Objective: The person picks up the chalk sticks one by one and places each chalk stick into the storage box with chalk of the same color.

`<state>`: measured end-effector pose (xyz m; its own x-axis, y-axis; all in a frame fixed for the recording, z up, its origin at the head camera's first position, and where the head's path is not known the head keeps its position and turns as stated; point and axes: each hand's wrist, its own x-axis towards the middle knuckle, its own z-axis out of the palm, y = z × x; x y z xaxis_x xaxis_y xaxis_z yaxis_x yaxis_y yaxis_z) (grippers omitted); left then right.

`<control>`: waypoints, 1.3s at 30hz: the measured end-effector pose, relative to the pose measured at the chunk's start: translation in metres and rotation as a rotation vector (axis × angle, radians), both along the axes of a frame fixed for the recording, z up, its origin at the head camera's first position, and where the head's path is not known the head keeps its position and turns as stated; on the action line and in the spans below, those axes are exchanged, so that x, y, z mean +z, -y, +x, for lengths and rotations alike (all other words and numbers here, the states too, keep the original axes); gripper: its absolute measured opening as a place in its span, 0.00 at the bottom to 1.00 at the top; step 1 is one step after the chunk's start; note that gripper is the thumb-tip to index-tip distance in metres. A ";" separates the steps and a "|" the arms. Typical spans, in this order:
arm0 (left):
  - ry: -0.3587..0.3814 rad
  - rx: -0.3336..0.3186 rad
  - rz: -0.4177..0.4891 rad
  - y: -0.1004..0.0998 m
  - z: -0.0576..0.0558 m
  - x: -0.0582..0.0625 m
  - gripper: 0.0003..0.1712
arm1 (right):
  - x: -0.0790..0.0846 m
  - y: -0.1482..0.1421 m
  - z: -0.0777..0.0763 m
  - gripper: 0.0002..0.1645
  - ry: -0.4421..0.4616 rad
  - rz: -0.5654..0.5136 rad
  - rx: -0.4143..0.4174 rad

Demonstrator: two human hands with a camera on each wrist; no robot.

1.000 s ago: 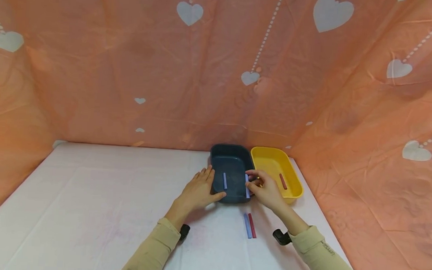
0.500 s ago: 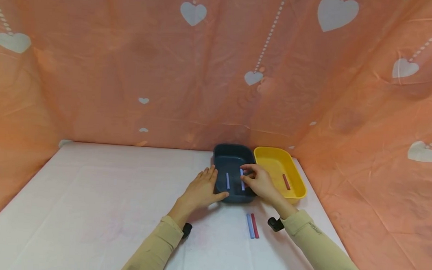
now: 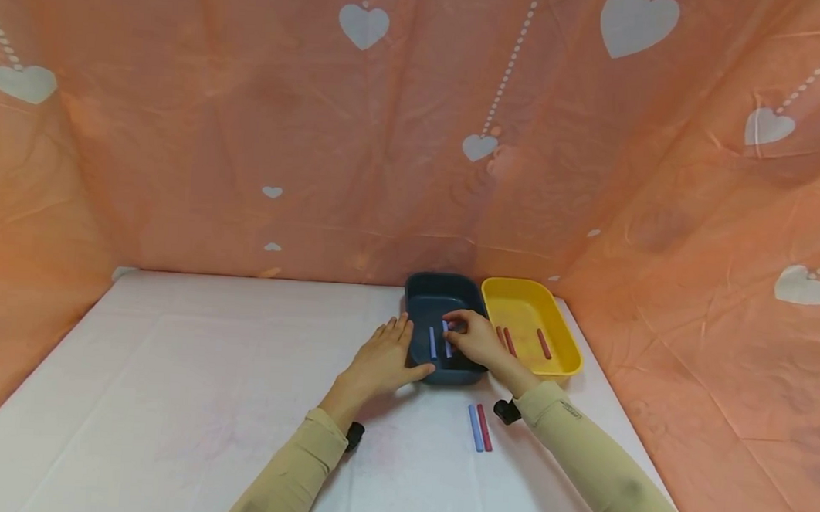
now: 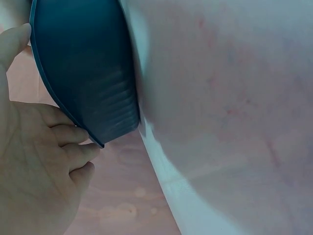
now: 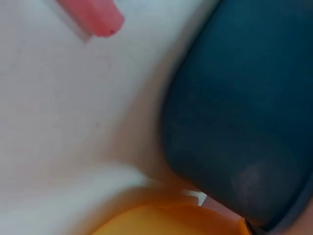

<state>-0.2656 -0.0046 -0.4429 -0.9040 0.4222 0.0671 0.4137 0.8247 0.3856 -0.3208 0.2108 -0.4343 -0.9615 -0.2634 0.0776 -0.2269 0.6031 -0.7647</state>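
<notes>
My right hand [image 3: 473,340] reaches over the dark blue tray [image 3: 438,375] and pinches a violet-blue chalk stick [image 3: 446,341] low inside it. Just left of that lies a second violet-blue stick of chalk [image 3: 432,342], roughly parallel. My left hand [image 3: 382,361] rests along the tray's left rim, thumb toward the near corner. In the left wrist view, the fingers of the left hand [image 4: 44,152] lie extended against the rim. The right wrist view shows the tray's outer wall [image 5: 234,112]; the right hand's grip is out of sight there.
A yellow tray [image 3: 570,349] stands against the blue one's right side, holding three red chalk sticks [image 3: 544,344]. On the white table in front lie a blue chalk stick [image 3: 475,428] and a red one [image 3: 484,428], side by side. An orange curtain [image 3: 360,153] hangs behind.
My right hand has moved left with the pinched chalk, from the blue tray's right side to near the other stick. More red chalk shows in the yellow tray. The left hand stays at the rim.
</notes>
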 end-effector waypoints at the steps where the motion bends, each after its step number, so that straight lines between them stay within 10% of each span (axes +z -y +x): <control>1: -0.001 0.001 -0.002 0.000 0.000 0.000 0.57 | 0.000 0.001 -0.002 0.20 0.003 0.004 0.000; 39: -0.016 -0.013 0.002 0.000 0.002 0.003 0.56 | -0.018 0.013 -0.024 0.16 0.094 0.214 -0.018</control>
